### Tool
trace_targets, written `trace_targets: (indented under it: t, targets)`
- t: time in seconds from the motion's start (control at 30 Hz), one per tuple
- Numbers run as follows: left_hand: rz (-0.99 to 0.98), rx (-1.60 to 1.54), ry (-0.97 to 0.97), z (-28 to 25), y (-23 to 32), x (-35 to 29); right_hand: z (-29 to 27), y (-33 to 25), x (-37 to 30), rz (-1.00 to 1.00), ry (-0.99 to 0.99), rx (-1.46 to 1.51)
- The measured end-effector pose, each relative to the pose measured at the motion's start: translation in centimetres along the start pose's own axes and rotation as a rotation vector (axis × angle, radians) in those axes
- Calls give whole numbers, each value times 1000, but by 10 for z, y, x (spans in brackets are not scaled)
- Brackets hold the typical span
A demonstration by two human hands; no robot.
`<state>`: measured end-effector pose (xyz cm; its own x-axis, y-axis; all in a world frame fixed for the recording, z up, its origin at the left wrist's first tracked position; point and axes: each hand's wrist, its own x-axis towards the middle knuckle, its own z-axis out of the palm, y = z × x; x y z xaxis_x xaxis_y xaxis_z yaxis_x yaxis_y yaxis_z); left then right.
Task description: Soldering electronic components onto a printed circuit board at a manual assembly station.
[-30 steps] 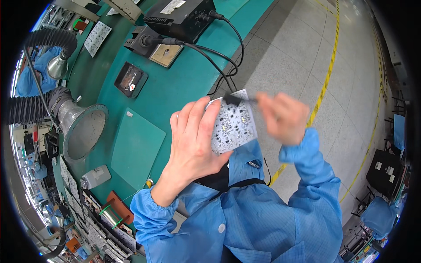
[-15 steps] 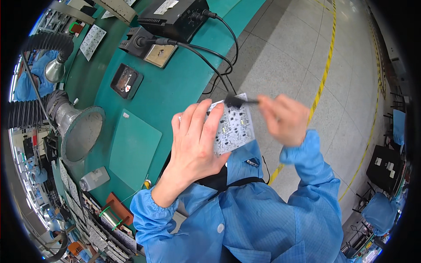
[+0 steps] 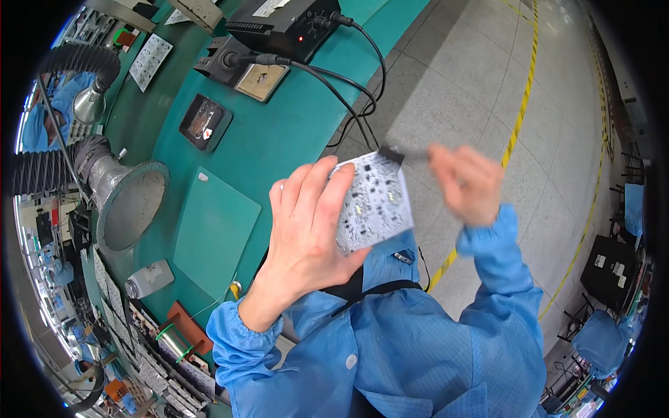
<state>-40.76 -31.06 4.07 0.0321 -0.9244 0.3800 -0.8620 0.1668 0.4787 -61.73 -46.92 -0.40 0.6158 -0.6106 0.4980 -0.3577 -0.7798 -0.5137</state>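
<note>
A white circuit board (image 3: 376, 202) with many small dark parts is tilted up in front of me, off the bench. My left hand (image 3: 306, 226) grips it along its left edge, fingers over the top and thumb low. My right hand (image 3: 468, 182), smeared by motion, is closed around the handle of a black brush (image 3: 392, 154). The black brush head lies at the board's upper right corner; whether it touches the surface I cannot tell.
On the green bench are a black soldering station (image 3: 282, 28), an iron stand (image 3: 226, 59), a black tray (image 3: 205, 123), a green mat (image 3: 216, 233), a bottle (image 3: 150, 279) and a solder spool (image 3: 174, 341). A metal fume funnel (image 3: 132, 205) stands at left. Cables hang past the bench edge.
The brush and my right hand have moved to the right, from the board's upper middle to its upper right corner. The board has tilted slightly, still in my left hand.
</note>
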Motion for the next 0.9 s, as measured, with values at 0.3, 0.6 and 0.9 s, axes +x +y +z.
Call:
trace_targets:
  t: [0.3,0.6,0.9]
  targets:
    - [-25,-58,72,-9,-3,-5,-24,-13,10,193,-40,438]
    - [-46,-42,62,-15,-6,-10,-25,-19,28,103,-85,251]
    - [-61,-101,159,-34,-9,-25,-17,-15,40,174,-49,189]
